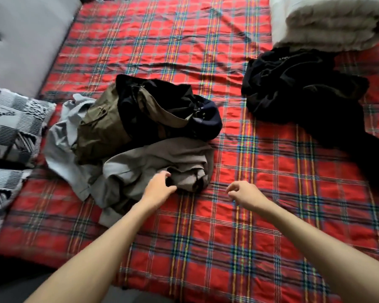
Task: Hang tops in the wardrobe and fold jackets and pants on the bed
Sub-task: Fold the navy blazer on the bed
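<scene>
A heap of clothes lies on the bed (239,226), which has a red plaid cover. In the heap are a grey-beige garment (153,162) in front, an olive one (101,130), a black and navy one (169,110) and a pale grey-blue one (61,136). My left hand (159,185) reaches the front edge of the grey-beige garment, fingers spread and touching the cloth, nothing gripped. My right hand (242,192) hovers over the bare cover to the right of the heap, fingers loosely curled and empty. A separate black pile (298,88) lies at the right.
A folded white blanket (330,22) sits at the far right corner. A black-and-white patterned pillow (11,132) lies at the left edge beside a grey padded headboard (24,36). Bare plaid cover spreads in front of and between the piles.
</scene>
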Demonstrator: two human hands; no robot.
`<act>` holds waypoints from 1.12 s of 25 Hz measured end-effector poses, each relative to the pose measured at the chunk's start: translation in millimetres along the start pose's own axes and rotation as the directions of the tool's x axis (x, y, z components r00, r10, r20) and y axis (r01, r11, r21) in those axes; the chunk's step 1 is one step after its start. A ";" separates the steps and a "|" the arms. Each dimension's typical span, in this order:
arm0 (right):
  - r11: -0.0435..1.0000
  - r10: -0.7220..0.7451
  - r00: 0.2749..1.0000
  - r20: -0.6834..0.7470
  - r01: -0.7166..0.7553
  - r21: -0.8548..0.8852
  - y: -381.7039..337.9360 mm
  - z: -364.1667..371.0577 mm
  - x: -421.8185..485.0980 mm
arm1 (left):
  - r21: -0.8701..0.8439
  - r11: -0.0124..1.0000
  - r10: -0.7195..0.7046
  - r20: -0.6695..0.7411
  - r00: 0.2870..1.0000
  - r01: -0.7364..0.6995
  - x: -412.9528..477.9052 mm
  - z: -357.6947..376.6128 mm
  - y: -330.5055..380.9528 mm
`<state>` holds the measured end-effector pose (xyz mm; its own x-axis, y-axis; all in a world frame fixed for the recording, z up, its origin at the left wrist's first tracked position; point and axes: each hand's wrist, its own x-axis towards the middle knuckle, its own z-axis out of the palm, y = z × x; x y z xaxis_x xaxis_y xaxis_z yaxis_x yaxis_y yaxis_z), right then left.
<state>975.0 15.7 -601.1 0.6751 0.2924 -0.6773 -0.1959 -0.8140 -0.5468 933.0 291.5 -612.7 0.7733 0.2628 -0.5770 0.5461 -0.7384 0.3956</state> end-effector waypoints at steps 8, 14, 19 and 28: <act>0.972 -0.175 0.971 -0.160 0.145 -0.184 -107.5 56.2 116.2 | 0.036 0.997 -0.055 -0.270 0.961 0.067 90.6 -95.8 -112.6; 0.807 0.322 0.863 -0.388 -0.036 0.589 -106.0 20.4 245.2 | 0.731 0.627 0.633 -0.274 0.724 -0.271 183.7 -122.9 -35.9; 0.559 0.443 0.826 -0.349 0.050 0.828 -89.2 28.1 305.9 | 0.848 0.440 0.568 -0.008 0.823 -0.296 249.5 -111.8 17.7; 0.229 0.409 0.864 -0.293 0.214 0.950 -205.9 -63.4 243.8 | 0.025 0.983 -0.154 -0.402 0.903 0.179 218.8 -228.1 -74.7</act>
<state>1225.0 222.8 -622.4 0.7120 -0.2275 -0.6643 -0.5756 0.3528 -0.7377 1134.8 545.8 -605.6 0.7431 0.6006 -0.2950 0.6677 -0.6947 0.2676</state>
